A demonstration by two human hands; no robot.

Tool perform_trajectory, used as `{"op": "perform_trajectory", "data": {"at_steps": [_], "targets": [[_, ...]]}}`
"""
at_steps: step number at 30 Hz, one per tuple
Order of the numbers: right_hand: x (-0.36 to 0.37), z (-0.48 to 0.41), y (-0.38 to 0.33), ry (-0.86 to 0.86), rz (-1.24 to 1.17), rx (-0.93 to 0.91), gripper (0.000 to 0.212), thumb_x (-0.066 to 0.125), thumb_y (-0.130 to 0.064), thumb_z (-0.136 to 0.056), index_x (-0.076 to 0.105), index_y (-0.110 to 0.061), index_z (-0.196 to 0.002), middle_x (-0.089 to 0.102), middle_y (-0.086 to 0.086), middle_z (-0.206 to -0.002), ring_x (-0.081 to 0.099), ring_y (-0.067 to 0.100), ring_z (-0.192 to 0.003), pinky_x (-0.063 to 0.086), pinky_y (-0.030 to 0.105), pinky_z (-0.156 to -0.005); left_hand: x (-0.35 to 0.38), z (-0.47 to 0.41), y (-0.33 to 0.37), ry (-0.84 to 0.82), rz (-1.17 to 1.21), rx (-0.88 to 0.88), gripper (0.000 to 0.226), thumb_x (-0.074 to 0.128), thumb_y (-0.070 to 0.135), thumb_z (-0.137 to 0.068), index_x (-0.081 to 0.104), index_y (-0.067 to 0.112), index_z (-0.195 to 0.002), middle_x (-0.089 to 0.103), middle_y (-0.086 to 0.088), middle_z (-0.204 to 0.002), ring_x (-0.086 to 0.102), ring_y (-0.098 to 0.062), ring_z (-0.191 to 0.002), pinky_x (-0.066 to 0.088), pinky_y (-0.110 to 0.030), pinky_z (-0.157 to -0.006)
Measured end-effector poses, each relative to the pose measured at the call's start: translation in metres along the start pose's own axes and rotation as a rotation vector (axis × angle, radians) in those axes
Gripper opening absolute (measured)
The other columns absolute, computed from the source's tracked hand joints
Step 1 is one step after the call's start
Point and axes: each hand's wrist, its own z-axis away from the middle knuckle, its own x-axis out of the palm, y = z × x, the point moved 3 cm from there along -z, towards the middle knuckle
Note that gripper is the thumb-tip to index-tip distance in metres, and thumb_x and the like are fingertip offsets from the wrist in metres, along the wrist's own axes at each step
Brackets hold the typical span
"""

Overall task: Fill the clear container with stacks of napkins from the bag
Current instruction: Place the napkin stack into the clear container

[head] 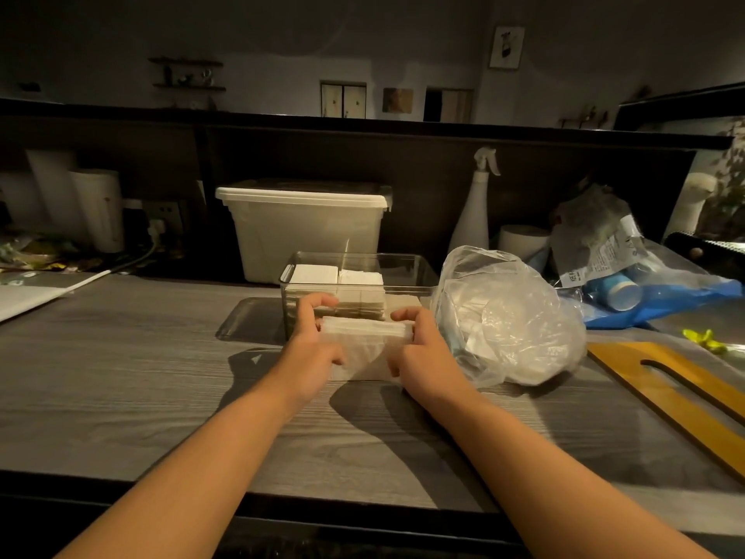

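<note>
Gripping the napkin stack (pixel 365 340), your left hand (pixel 316 340) and right hand (pixel 423 353) (fingers curled) hold it before the container (pixel 290 292).

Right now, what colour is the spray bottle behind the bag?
The spray bottle is white, head view.

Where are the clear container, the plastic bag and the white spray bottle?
clear container (pixel 289 304): head view, on its left wall.
plastic bag (pixel 520 284): head view, on its crinkled upper film.
white spray bottle (pixel 469 223): head view, on its flared body.
</note>
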Motion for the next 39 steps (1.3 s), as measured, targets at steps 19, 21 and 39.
{"op": "perform_trajectory", "data": {"at_steps": [19,21,39], "targets": [[-0.015,-0.002,0.011,0.11,0.29,-0.018,0.006,0.062,-0.015,-0.09,0.064,-0.012,-0.085,0.066,0.002,-0.081,0.063,0.022,-0.082,0.05,0.035,-0.073,-0.022,0.013,0.001,0.112,-0.073,-0.052,0.053,0.065,-0.01,-0.086,0.047,0.031,-0.114,0.07,-0.008,-0.104,0.067,-0.024,-0.099,0.057,-0.043,-0.088],[-0.016,-0.001,0.009,0.132,0.289,-0.027,0.006,0.063,-0.012,-0.089,0.064,-0.013,-0.083,0.063,-0.002,-0.075,0.06,0.018,-0.077,0.045,0.03,-0.067,-0.022,0.013,0.003,0.136,-0.053,-0.048,0.051,0.065,-0.01,-0.086,0.047,0.025,-0.118,0.071,-0.007,-0.101,0.068,-0.024,-0.099,0.056,-0.039,-0.089],[-0.071,-0.047,-0.078,0.192,0.131,-0.138,0.025,0.065,-0.005,-0.091,0.066,-0.016,-0.113,0.071,0.001,-0.106,0.067,0.019,-0.101,0.058,0.041,-0.09,-0.007,-0.04,0.085,0.229,-0.113,0.084,0.044,0.073,0.007,-0.087,0.048,0.026,-0.117,0.07,-0.001,-0.098,0.067,-0.019,-0.095,0.058,-0.045,-0.089]]}}
